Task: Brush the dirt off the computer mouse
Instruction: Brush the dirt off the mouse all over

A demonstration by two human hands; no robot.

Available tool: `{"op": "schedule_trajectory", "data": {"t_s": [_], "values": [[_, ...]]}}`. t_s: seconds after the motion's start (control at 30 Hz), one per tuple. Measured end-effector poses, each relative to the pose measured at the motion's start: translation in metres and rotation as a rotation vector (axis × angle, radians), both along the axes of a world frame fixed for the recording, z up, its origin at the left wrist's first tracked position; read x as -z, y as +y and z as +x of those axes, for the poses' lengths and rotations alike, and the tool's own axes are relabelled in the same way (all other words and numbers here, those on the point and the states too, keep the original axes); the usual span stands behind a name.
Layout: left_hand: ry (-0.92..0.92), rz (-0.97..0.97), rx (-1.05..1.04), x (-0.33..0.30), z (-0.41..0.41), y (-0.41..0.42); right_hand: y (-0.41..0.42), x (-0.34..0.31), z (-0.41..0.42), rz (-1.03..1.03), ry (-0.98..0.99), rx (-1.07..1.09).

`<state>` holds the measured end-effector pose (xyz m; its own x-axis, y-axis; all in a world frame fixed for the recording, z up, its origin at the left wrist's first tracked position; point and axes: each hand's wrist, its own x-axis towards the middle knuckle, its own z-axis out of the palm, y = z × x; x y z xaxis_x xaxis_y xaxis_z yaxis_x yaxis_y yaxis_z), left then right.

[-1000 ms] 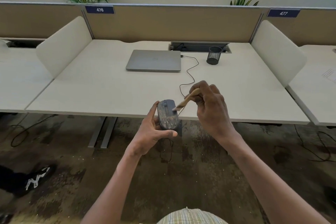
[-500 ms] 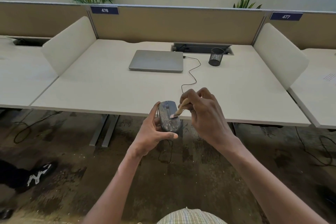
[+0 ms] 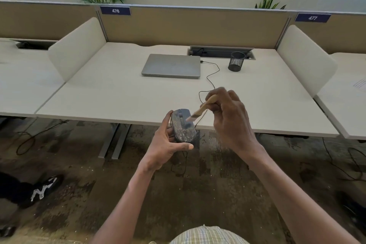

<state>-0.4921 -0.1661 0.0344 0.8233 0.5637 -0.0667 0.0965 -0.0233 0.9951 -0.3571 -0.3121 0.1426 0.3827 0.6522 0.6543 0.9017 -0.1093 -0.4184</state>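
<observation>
Grey and speckled with pale dirt, the computer mouse sits up in the air, just past the front edge of the bench and over the floor. The left hand holds it from below, with the thumb curled under its near end and the fingers wrapped up its far side. I think it is held this way so the dirty top faces up and stays steady, and so the dirt can drop on the floor and not on the bench. The right hand grips the wooden handle of a small brush, with the fingers bunched tight round the handle's far end. The brush leans down to the left, and its pale bristles touch the top of the mouse, near the wheel. The bristle tip looks blurry, so I guess the brush is sweeping right now. A lot of pale specks are on the back half of the mouse, so the job looks far from done. A thin black cable runs from the closed laptop across the bench toward the hands; it may be the mouse's own, but I cannot tell. It looks loose, so it should not tug. A black mesh cup stands near the laptop, well away from the brushing.
</observation>
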Motion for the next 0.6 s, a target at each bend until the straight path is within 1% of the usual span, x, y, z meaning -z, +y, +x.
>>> {"op": "schedule_trajectory", "data": {"t_s": [0.07, 0.13, 0.2, 0.27, 0.37, 0.5, 0.6], "values": [[-0.014, -0.010, 0.003, 0.001, 0.001, 0.002, 0.002, 0.001, 0.004, 0.047, 0.063, 0.039], [-0.022, -0.014, 0.001, 0.001, 0.001, 0.004, 0.000, 0.007, 0.003, 0.018, 0.108, 0.054], [-0.020, -0.011, -0.005, 0.001, 0.001, 0.005, -0.004, 0.013, 0.001, -0.021, 0.111, 0.077], [-0.019, -0.013, -0.007, 0.001, 0.001, 0.004, -0.005, 0.014, 0.001, -0.025, 0.099, 0.097], [-0.009, 0.003, -0.001, 0.001, 0.004, 0.003, -0.001, 0.005, 0.000, 0.000, 0.035, 0.062], [0.003, 0.019, 0.005, 0.000, 0.007, 0.004, 0.002, 0.002, -0.007, -0.097, -0.074, 0.029], [0.010, 0.018, -0.009, -0.001, 0.004, 0.003, -0.004, 0.005, -0.006, -0.146, -0.098, 0.051]]}}
